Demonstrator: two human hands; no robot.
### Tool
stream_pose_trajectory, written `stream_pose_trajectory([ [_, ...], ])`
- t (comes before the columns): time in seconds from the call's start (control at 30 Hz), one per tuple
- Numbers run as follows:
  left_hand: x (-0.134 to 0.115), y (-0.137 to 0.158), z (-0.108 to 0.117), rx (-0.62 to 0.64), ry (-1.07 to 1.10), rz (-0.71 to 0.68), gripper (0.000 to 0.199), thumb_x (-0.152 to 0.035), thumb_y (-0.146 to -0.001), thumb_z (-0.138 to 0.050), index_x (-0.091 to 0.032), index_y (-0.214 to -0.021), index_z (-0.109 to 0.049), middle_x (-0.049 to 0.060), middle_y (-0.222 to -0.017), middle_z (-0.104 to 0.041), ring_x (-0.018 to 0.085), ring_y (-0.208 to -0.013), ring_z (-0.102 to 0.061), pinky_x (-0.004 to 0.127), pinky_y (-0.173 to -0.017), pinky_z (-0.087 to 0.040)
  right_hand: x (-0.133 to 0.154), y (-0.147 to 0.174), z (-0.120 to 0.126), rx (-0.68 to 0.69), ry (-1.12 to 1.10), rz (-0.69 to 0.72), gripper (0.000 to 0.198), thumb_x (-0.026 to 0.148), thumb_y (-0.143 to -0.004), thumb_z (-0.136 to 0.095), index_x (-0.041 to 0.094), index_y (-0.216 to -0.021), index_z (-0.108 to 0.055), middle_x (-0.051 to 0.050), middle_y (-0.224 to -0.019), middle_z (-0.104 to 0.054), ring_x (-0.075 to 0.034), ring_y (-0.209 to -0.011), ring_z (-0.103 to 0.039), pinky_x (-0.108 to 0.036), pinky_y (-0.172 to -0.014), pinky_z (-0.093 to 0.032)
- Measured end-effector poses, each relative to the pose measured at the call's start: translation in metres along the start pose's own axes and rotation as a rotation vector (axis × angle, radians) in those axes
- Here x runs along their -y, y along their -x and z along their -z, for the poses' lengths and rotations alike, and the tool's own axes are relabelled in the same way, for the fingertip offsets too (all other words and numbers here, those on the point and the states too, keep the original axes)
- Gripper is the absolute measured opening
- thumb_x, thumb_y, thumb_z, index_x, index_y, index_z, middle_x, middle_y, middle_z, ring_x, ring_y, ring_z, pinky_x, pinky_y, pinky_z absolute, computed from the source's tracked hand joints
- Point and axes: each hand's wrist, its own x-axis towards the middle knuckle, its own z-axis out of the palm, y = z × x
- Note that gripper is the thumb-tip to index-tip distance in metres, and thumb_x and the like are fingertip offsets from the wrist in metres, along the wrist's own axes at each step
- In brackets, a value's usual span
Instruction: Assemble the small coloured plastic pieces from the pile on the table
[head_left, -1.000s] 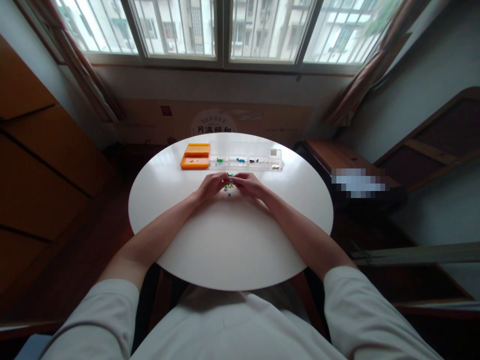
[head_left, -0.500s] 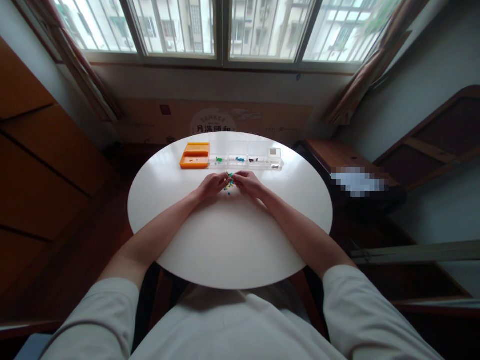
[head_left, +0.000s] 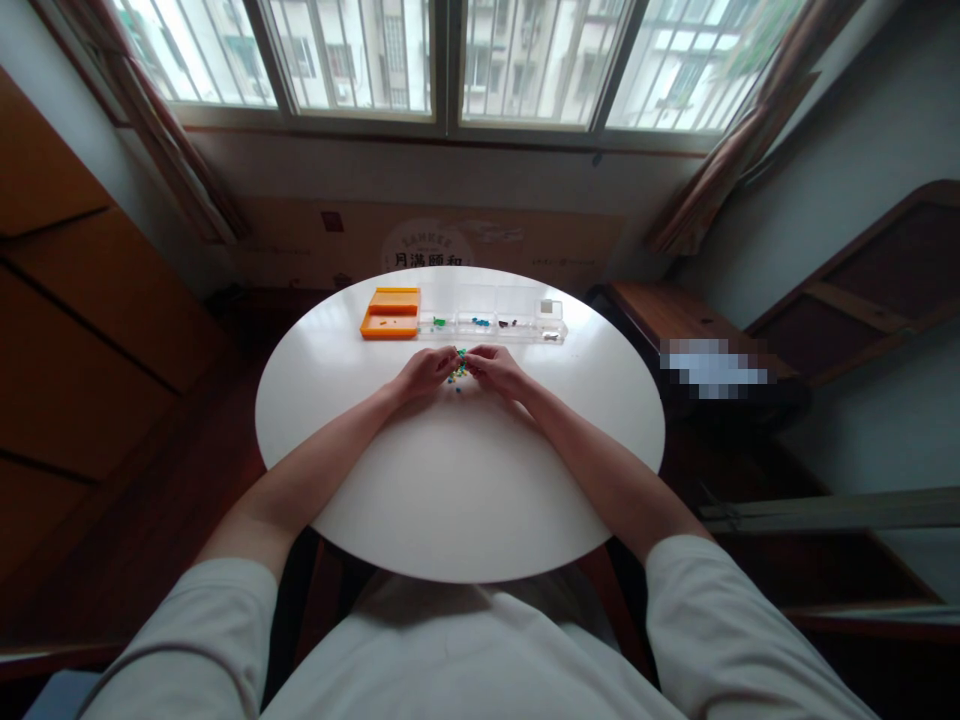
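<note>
Over the far half of the white round table (head_left: 465, 480), my left hand (head_left: 424, 373) and my right hand (head_left: 496, 369) almost meet. Fingers on both hands are curled in a pinch at a small heap of tiny coloured pieces (head_left: 458, 376), mostly green, yellow and blue. Whatever sits between the fingertips is too small to make out. Part of the heap is hidden by the hands; one blue piece lies just in front of it.
Behind my hands stands an open orange box (head_left: 390, 327) with a few small orange pieces. To its right runs a row of clear compartments with green pieces (head_left: 439, 322), blue pieces (head_left: 480, 322), dark pieces (head_left: 507, 324) and white pieces (head_left: 551, 335). A wooden bench (head_left: 637, 305) stands right.
My fingertips have shifted slightly at the heap, the right ones closing in toward the left. The boxes stay where they were; the whole view has tilted a little.
</note>
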Motion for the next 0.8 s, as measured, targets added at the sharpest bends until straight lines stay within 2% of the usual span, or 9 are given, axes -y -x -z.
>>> stream_pose_trajectory([
  [0.2, 0.004, -0.002, 0.0, -0.051, 0.098, 0.065, 0.037, -0.04, -0.086, -0.045, -0.015, -0.058, -0.043, -0.005, -0.052, -0.036, 0.006, -0.051, -0.031, 0.02, -0.051, -0.024, 0.002, -0.009, 0.003, -0.237, -0.077, -0.002, 0.037, 0.039, -0.053, -0.081, 0.014, -0.074, -0.063, -0.001, -0.061, -0.062, -0.01, -0.058, -0.056, -0.024, -0.056, -0.046],
  [0.3, 0.006, -0.003, -0.001, -0.078, 0.124, 0.079, 0.038, -0.04, -0.084, -0.046, -0.015, -0.056, -0.039, -0.005, -0.053, -0.032, 0.006, -0.052, -0.029, 0.021, -0.051, -0.023, 0.007, -0.021, 0.013, -0.389, -0.055, 0.061, 0.029, 0.032, -0.058, -0.078, 0.014, -0.073, -0.062, -0.001, -0.059, -0.06, -0.01, -0.057, -0.057, -0.023, -0.054, -0.047],
  [0.4, 0.006, -0.004, -0.001, -0.095, 0.155, 0.102, 0.038, -0.04, -0.084, -0.046, -0.015, -0.056, -0.038, -0.005, -0.054, -0.031, 0.006, -0.053, -0.029, 0.021, -0.051, -0.023, 0.013, -0.038, 0.024, -0.475, -0.001, 0.07, 0.019, 0.025, -0.064, -0.074, 0.013, -0.073, -0.061, -0.002, -0.06, -0.061, -0.01, -0.056, -0.057, -0.023, -0.055, -0.049],
  [0.63, 0.007, -0.006, 0.0, -0.106, 0.23, 0.15, 0.038, -0.041, -0.082, -0.048, -0.014, -0.055, -0.042, -0.005, -0.053, -0.033, 0.006, -0.053, -0.031, 0.021, -0.051, -0.024, 0.025, -0.095, 0.03, -0.621, 0.359, 0.054, 0.004, 0.014, -0.067, -0.062, 0.012, -0.07, -0.064, -0.001, -0.059, -0.06, -0.01, -0.053, -0.057, -0.023, -0.055, -0.05],
  [0.7, 0.008, -0.007, 0.0, -0.107, 0.262, 0.164, 0.037, -0.041, -0.081, -0.048, -0.014, -0.056, -0.045, -0.005, -0.053, -0.034, 0.006, -0.052, -0.031, 0.021, -0.051, -0.024, 0.026, -0.104, 0.026, -0.623, 0.358, 0.029, 0.007, 0.011, -0.068, -0.059, 0.011, -0.073, -0.064, -0.001, -0.06, -0.061, -0.01, -0.056, -0.059, -0.022, -0.057, -0.05],
  [0.8, 0.01, -0.009, -0.001, -0.118, 0.301, 0.171, 0.036, -0.041, -0.08, -0.049, -0.013, -0.057, -0.048, -0.005, -0.051, -0.036, 0.006, -0.051, -0.033, 0.021, -0.05, -0.025, 0.028, -0.099, 0.016, -0.551, 0.258, 0.022, 0.012, 0.008, -0.07, -0.056, 0.011, -0.079, -0.064, -0.003, -0.066, -0.064, -0.009, -0.058, -0.06, -0.021, -0.056, -0.05],
])
